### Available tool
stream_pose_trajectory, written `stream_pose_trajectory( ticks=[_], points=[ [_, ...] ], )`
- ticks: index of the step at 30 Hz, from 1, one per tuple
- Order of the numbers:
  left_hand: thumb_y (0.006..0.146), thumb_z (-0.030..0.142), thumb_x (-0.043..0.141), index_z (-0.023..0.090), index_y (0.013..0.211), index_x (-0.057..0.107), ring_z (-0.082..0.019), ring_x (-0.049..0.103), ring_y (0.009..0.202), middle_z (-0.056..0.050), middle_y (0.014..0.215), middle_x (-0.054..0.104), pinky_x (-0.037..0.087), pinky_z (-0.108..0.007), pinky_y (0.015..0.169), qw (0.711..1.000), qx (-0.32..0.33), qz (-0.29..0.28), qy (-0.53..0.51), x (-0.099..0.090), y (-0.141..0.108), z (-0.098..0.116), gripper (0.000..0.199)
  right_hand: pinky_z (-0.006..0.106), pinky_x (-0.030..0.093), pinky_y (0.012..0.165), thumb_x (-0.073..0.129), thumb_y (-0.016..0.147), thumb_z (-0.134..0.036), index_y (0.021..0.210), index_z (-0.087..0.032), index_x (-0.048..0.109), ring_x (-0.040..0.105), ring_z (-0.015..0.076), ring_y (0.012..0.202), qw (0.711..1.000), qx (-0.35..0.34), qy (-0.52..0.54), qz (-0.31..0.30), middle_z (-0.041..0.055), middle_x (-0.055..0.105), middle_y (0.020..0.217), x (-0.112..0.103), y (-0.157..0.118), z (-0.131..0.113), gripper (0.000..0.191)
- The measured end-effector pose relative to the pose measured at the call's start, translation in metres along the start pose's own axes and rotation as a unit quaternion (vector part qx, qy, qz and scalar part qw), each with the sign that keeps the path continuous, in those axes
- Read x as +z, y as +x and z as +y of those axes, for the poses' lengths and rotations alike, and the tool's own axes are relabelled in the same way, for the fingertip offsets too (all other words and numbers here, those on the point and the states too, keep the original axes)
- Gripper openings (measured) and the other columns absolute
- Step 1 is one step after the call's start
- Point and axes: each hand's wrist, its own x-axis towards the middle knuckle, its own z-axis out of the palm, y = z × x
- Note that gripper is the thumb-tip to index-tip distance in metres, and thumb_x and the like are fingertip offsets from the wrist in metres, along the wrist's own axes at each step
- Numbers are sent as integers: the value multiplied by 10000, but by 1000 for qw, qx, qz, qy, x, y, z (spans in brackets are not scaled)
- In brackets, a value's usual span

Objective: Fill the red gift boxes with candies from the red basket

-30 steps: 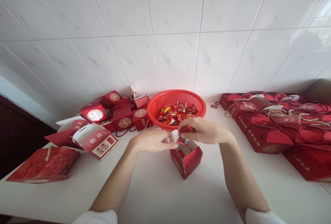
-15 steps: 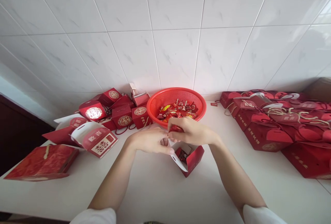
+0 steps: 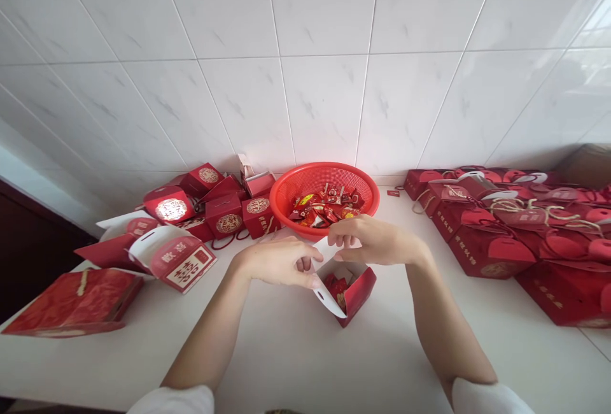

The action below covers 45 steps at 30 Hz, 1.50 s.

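Note:
A small red gift box (image 3: pixel 360 294) with raised flaps, white inside, stands open in front of me. Red-wrapped sweets (image 3: pixel 337 288) lie in it. My left hand (image 3: pixel 281 262) is at the box's left side, thumb and fingers closed on the edge of a white flap. Over the back of the box hovers my right hand (image 3: pixel 375 241), its fingers bent, thumb apart from them, nothing visible between. Just behind, a red plastic basket (image 3: pixel 329 173) holds several wrapped sweets (image 3: pixel 329 207).
Several red boxes (image 3: pixel 224 215) are heaped at the left, with open-flapped ones (image 3: pixel 188 264) and a red box with a cord (image 3: pixel 71 299) nearer me. Rows of closed red boxes (image 3: pixel 496 248) fill the right side. A small red card (image 3: pixel 393 193) lies by the tiled wall (image 3: pixel 324 108).
My right hand has let go of the red-wrapped sweets, which now lie in the box, and has shifted slightly right. My left hand stays at the flap.

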Motion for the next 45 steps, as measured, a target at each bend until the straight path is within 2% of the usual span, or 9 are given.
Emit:
stream_pose_trajectory(
  ticks=[6,10,15,18,23,28,35,41,45],
  points=[
    [839,535,669,245,1102,724,-217,691,913,-34,978,746,442,-246,698,1000,-6,-9,16,4,1,9,394,281,426,651,787,775,-432,1018,-223,709,609,213,880,992,104,-55,-38,51,653,1014,1,-28,14,329],
    [847,496,664,248,1102,722,-233,686,946,-35,982,741,446,-259,729,1000,9,-6,20,9,2,16,361,296,427,665,771,785,-422,1060,-213,678,611,244,947,980,178,-76,-37,67,648,1071,1,-47,19,358],
    [788,475,741,337,1524,400,-305,573,1264,-65,1389,621,460,-334,953,996,22,84,-8,16,3,25,823,285,396,618,754,792,-308,1015,-212,626,601,220,857,968,226,-103,-35,68,633,1049,5,-51,18,274],
    [808,409,745,371,1584,262,-274,536,1317,-47,1427,590,425,-350,1047,992,59,101,-48,19,6,30,915,277,386,619,771,768,-269,1009,-206,606,589,221,871,966,232,-114,-33,70,624,1048,7,-48,19,299],
    [857,484,705,341,1512,434,-265,598,1227,-43,1351,647,441,-363,1043,987,136,54,-62,25,13,36,724,256,374,615,745,745,-184,973,-203,595,574,201,861,974,204,-95,-35,48,610,995,5,-46,22,274],
    [868,389,695,256,1313,657,-288,654,1130,-75,1221,704,475,-367,988,993,114,29,-14,32,25,38,466,241,386,611,644,750,-78,869,-190,605,576,155,762,990,130,-43,-45,16,633,888,1,-47,24,167],
    [781,363,770,254,1223,596,-280,614,1137,-57,1251,626,505,-364,920,989,66,103,-80,45,37,35,488,257,451,658,661,798,-159,1136,-209,637,667,177,801,990,133,1,-49,16,704,907,-2,-51,23,343],
    [766,330,777,259,1122,605,-250,633,1048,-46,1205,536,531,-368,885,987,55,125,-90,51,38,40,401,251,432,650,731,777,-174,931,-182,709,639,188,871,985,146,-50,-77,47,669,986,5,-47,25,156],
    [768,356,788,270,1196,633,-321,541,1293,-80,1421,468,468,-422,1055,987,82,121,-71,50,42,37,463,246,416,630,734,784,-195,966,-199,737,613,192,888,982,156,-62,-88,56,632,1020,10,-44,24,182]
  ],
)
